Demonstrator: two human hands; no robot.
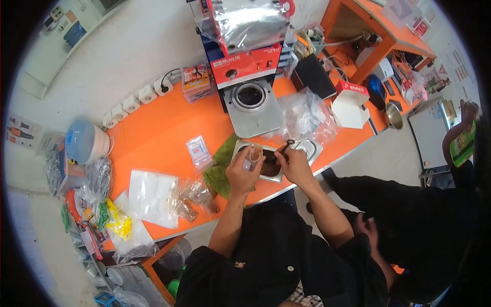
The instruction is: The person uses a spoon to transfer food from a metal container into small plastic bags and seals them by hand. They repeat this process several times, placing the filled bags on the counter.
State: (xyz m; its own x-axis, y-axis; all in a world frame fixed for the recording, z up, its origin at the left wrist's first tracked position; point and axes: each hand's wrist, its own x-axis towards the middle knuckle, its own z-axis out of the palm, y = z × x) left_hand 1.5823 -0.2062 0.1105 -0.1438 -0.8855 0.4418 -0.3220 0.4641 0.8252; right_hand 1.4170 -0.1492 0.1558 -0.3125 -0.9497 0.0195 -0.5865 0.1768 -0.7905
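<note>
My left hand point(244, 171) is closed around a small clear plastic cup point(255, 153), which is tilted over a rectangular metal pan point(276, 178). Dark brown contents point(270, 166) fill part of that pan. In my right hand point(296, 165) is the dark handle of a spoon point(290, 144); its lower end is hard to see near the cup. Under the pan's left side lies a green leaf-like sheet point(220, 166). A metal lid point(308, 149) sits at the pan's right.
A red cup-sealing machine point(245, 66) stands behind the pan. Clear plastic bags point(307, 115) and an open white-and-red box point(350, 105) lie to its right. Bagged brown pieces point(197, 197) and white plastic sheets point(152, 197) lie left. Another person in black point(409, 220) is close on my right.
</note>
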